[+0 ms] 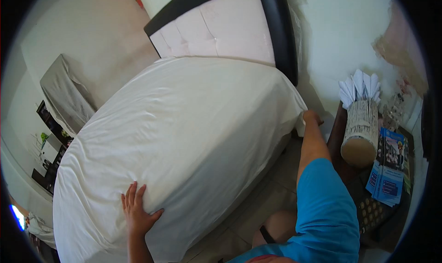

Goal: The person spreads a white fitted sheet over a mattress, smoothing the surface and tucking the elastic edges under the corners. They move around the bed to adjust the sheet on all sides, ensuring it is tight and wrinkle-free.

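A cream bed sheet covers the mattress and hangs over its near side, with wrinkles across the left half. My left hand lies on the sheet near the bed's lower edge, palm down and fingers spread. At the head end, my right hand grips the hanging corner of the sheet beside the headboard. The fingers of that hand are partly hidden. Behind the mattress stands a tufted headboard with pale padding and a dark frame.
On the right, a ribbed cylindrical container with folded white paper lies beside a stack of printed leaflets. Tiled floor runs along the bed. A grey cloth drapes over something at the far left.
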